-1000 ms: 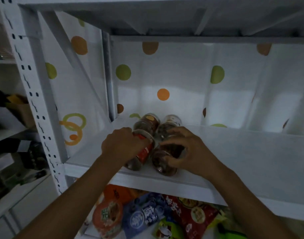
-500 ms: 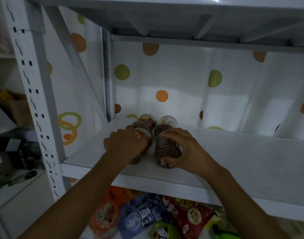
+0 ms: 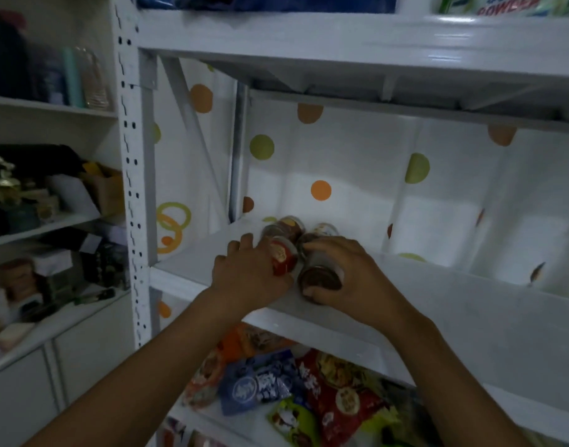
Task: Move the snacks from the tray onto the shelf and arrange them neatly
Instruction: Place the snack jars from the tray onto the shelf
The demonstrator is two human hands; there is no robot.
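Note:
Several small snack jars stand in two rows near the left end of the white shelf (image 3: 470, 311). My left hand (image 3: 244, 272) wraps round the front-left jar with the red label (image 3: 281, 256). My right hand (image 3: 351, 275) grips the front-right jar with dark contents (image 3: 320, 277). Behind them stand two more jars, a back-left one (image 3: 288, 225) and a back-right one (image 3: 323, 229). Below the shelf lie loose snack packets: a blue one (image 3: 260, 382), a red one (image 3: 338, 388), a green one (image 3: 293, 417) and an orange one (image 3: 212, 366).
A perforated white upright post (image 3: 133, 188) bounds the shelf on the left. The shelf above (image 3: 341, 43) hangs low overhead. A dotted white sheet (image 3: 341, 169) backs the shelf. Cluttered side shelves (image 3: 44, 227) stand further left.
The view has tilted up and pulled back, showing the shelf above. Both hands stay on the front jars, which now stand closer against the back pair.

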